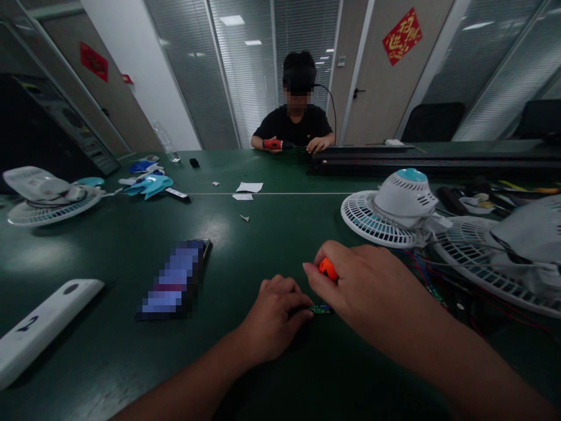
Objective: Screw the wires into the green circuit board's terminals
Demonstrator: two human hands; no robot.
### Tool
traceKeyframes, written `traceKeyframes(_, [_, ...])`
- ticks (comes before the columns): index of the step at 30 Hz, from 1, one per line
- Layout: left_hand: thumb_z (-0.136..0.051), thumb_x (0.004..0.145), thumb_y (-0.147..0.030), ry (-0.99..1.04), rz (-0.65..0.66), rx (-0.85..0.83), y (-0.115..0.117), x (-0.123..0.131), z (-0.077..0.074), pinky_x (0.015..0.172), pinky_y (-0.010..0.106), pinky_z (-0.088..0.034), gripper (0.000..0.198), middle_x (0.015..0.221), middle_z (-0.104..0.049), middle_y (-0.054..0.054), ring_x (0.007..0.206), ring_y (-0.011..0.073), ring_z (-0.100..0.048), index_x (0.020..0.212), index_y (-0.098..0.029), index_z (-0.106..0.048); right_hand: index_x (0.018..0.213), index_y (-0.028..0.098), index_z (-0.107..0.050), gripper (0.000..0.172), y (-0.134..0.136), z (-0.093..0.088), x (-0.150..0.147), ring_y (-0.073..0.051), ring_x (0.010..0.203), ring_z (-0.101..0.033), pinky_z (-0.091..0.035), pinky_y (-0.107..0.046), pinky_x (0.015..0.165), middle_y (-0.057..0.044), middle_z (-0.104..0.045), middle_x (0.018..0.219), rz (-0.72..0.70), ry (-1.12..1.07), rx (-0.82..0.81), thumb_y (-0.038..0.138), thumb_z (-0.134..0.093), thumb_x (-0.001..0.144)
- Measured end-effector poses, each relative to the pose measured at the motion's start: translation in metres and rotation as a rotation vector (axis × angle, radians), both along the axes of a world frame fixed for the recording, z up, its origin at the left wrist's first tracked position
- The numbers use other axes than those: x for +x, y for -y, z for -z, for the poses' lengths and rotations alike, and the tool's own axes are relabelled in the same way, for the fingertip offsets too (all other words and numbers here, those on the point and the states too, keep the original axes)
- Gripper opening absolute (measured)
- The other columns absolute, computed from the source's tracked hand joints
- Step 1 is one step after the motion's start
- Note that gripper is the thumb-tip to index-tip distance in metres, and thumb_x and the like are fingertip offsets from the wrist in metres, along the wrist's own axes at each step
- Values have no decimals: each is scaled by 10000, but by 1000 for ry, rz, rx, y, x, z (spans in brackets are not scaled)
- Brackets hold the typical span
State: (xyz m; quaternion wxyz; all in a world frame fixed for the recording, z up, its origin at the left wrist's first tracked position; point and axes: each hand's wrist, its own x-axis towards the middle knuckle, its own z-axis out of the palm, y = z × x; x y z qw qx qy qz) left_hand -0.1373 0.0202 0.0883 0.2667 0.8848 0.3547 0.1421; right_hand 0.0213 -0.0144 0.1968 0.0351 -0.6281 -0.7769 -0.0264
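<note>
A small green circuit board is at the near middle of the green table. My left hand pinches its left end between thumb and fingers. Above and to the right, my right hand is closed around an orange screwdriver. Only the rounded orange top with a dark patch shows; the shaft and tip are hidden behind the hand. Whether the tip touches the board I cannot tell.
White fan heads lie at the right, with loose wires beside them. To the left are a phone and a white casing marked 2. Across the table a person holds a red power tool.
</note>
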Motion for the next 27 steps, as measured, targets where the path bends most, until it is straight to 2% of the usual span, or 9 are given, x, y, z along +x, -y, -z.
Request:
traceKeyframes(4, [-626, 896, -217, -32, -15, 5, 1, 1, -2, 856, 420, -410, 148, 997, -649, 30, 980, 244, -545, 993, -274, -723, 886, 193, -591, 260, 2, -4, 1, -212, 609, -589, -276, -328, 528, -48, -642, 720, -7, -11, -28, 340, -386, 948])
traceKeyframes(9, [-634, 891, -198, -16, -12, 8, 2, 1, -1, 856, 405, -402, 138, 994, -654, 26, 965, 231, -548, 976, -261, -722, 963, 187, -623, 286, 4, -11, 2, -224, 688, -613, -288, -335, 550, -67, -673, 812, -74, 47, -69, 301, -360, 967])
traceKeyframes(15, [-633, 893, -209, -10, -11, 13, 2, 0, 1, 862, 403, -398, 128, 996, -655, 22, 958, 228, -547, 969, -263, -721, 971, 171, -636, 296, 3, -11, 5, -245, 753, -629, -321, -349, 581, -89, -693, 866, -69, -15, -120, 308, -375, 958])
traceKeyframes(27, [-621, 897, -205, -14, -10, 12, 2, 0, 0, 865, 405, -400, 139, 990, -659, 21, 967, 230, -549, 969, -268, -721, 883, 186, -616, 236, 1, -7, 10, -221, 687, -628, -374, -341, 594, -48, -666, 747, -97, -152, -70, 328, -432, 925])
